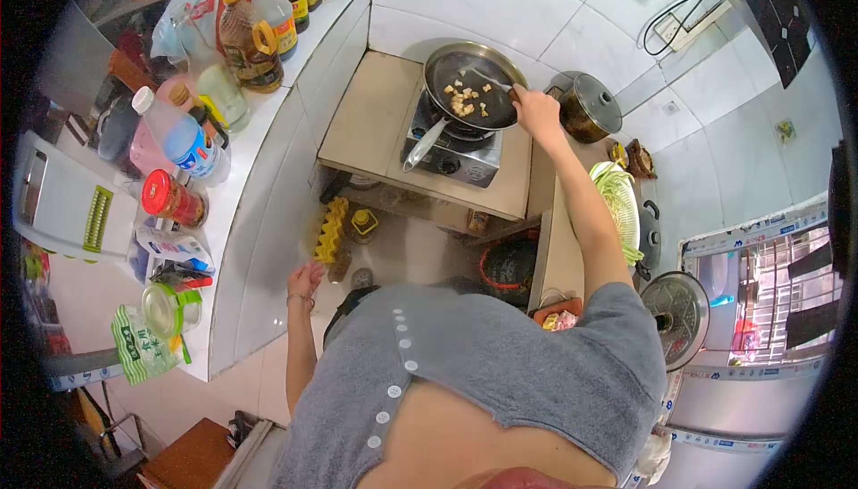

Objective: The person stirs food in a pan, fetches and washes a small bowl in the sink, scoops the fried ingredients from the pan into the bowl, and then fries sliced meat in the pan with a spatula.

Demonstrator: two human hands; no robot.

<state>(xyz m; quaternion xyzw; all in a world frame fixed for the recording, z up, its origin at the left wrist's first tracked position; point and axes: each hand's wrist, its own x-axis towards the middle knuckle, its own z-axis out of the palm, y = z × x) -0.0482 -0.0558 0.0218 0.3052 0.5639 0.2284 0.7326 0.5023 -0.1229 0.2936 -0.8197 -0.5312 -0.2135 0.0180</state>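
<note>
My right hand (538, 115) is closed round the dark handle of a spatula (490, 79), whose metal part reaches into the frying pan (434, 67). Small browned food pieces (462, 99) lie scattered in the pan's dark bottom. The pan rests on a silver gas stove (476, 164), and its pale handle points toward my lower left. Down at my left side, my left hand (306, 281) hangs with its fingers apart and nothing in it. Below the counter, a yellow egg tray (331, 230) shows just beyond that hand.
A lidded pot (590, 110) stands right of the stove. Sliced pale-green vegetables fill a white basket (633, 187) near my right arm. Along the left ledge (259, 140) stand several bottles, a red-lidded jar (172, 198) and a green-and-white packet (141, 346). A round metal lid (695, 317) is at the right.
</note>
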